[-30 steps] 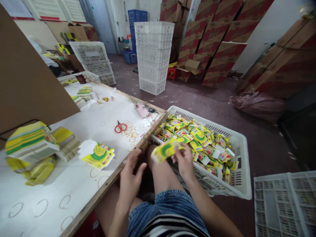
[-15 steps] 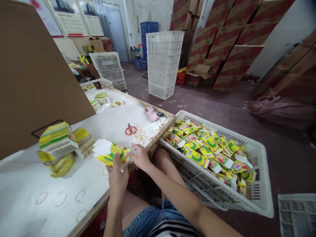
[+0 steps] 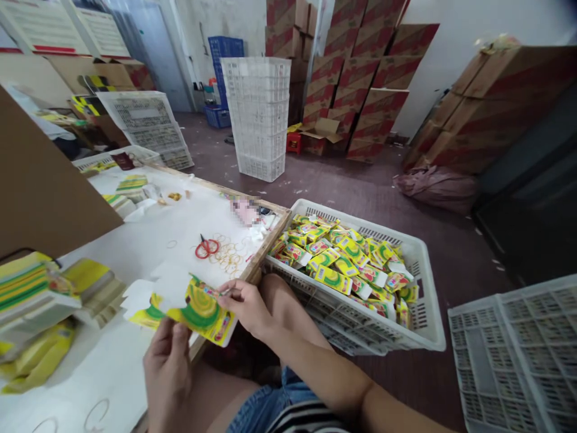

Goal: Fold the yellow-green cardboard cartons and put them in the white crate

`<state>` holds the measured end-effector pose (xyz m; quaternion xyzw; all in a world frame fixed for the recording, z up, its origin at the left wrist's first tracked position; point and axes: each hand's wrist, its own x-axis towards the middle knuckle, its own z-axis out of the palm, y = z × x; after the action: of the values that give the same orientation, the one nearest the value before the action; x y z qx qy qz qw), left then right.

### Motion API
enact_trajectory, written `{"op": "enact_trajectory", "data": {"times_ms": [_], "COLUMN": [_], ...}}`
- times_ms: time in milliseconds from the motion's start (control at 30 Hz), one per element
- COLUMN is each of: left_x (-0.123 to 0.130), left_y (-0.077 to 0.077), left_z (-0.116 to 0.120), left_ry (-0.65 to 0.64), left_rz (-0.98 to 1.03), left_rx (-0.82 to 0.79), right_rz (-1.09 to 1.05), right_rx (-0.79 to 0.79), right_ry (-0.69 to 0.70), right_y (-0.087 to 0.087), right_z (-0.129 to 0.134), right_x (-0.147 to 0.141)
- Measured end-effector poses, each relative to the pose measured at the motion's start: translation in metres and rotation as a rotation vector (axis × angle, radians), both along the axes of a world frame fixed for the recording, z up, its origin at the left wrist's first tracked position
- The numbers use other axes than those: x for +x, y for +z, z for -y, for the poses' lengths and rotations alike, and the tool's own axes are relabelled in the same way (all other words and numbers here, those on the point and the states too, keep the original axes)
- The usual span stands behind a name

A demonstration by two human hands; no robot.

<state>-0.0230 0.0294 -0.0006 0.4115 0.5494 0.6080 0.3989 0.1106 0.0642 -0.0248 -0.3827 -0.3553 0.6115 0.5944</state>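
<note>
A yellow and green carton with white flaps is held up over the table's front edge. My left hand pinches its lower left part between thumb and fingers. At its upper right edge, my right hand grips the carton with fingers closed. Another yellow carton piece with white flaps shows just left of it, partly behind the held one. Red-handled scissors and scattered rubber bands lie on the table beyond the hands.
Bundled flat cartons stand on the white table at the left, beside a large cardboard sheet. A white crate of filled cartons is on the right. Stacked white crates stand behind, with another crate at lower right.
The view has turned right. The carton is now raised and tilted, its yellow face towards me. My right hand has closed on its edge, and my left hand has closed on its lower part.
</note>
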Motion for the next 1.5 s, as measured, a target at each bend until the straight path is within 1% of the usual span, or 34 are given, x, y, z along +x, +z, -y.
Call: {"op": "enact_trajectory", "data": {"times_ms": [33,100,200,233,300,367,433,500,533,600,667,700,733,800,867,933,1000,1067,1167,1233,1400,1467,1500], "left_x": [0.002,0.010,0.027,0.032,0.040,0.044,0.046,0.048,0.049,0.052,0.056,0.057,0.058,0.059,0.057,0.055,0.054,0.054,0.055,0.056,0.051,0.050,0.049], "left_y": [-0.001,-0.003,-0.002,-0.002,-0.004,-0.007,-0.011,-0.013,-0.013,-0.011,-0.009,-0.008,-0.008,-0.009,-0.009,-0.009,-0.006,-0.001,0.005,0.008,0.004,0.001,0.000], "left_z": [0.000,0.000,0.003,0.004,0.005,0.006,0.006,0.006,0.007,0.008,0.010,0.011,0.012,0.014,0.016,0.018,0.020,0.023,0.025,0.025,0.017,0.014,0.013], "left_ry": [-0.073,-0.194,-0.335,-0.361,-0.352,-0.294,-0.286,-0.343,-0.376,-0.428,-0.474,-0.489,-0.498,-0.497,-0.503,-0.527,-0.539,-0.514,-0.466,-0.464,-0.572,-0.575,-0.557], "left_rz": [0.073,0.184,0.245,0.246,0.232,0.222,0.233,0.262,0.278,0.316,0.362,0.387,0.411,0.449,0.459,0.443,0.411,0.378,0.339,0.323,0.293,0.267,0.250], "left_rx": [-0.045,-0.078,-0.045,-0.030,-0.010,-0.006,-0.017,-0.025,-0.029,-0.042,-0.090,-0.123,-0.154,-0.202,-0.244,-0.279,-0.307,-0.313,-0.317,-0.312,-0.275,-0.272,-0.270], "right_rz": [-0.030,-0.078,-0.137,-0.136,-0.092,0.000,0.089,0.169,0.223,0.388,0.581,0.660,0.724,0.820,0.885,0.908,0.894,0.884,0.898,0.913,1.004,1.016,0.997], "right_rx": [-0.018,-0.055,-0.071,-0.064,-0.036,0.005,0.045,0.071,0.086,0.146,0.289,0.383,0.474,0.597,0.605,0.567,0.535,0.516,0.503,0.506,0.523,0.543,0.554], "right_ry": [0.016,0.044,0.072,0.072,0.057,0.047,0.047,0.040,0.015,-0.111,-0.262,-0.294,-0.282,-0.178,-0.101,-0.093,-0.112,-0.120,-0.084,-0.058,-0.015,-0.025,-0.057], "right_y": [0.000,0.001,0.004,0.005,0.007,0.006,0.004,0.002,0.001,0.004,0.012,0.017,0.023,0.034,0.041,0.045,0.045,0.042,0.040,0.039,0.043,0.043,0.042], "right_z": [0.007,0.019,0.031,0.033,0.037,0.041,0.044,0.046,0.047,0.049,0.052,0.054,0.056,0.059,0.062,0.064,0.064,0.064,0.065,0.065,0.068,0.070,0.070], "right_x": [0.005,0.014,0.024,0.027,0.033,0.040,0.045,0.048,0.050,0.054,0.059,0.063,0.066,0.073,0.076,0.077,0.076,0.075,0.074,0.074,0.075,0.074,0.074]}}
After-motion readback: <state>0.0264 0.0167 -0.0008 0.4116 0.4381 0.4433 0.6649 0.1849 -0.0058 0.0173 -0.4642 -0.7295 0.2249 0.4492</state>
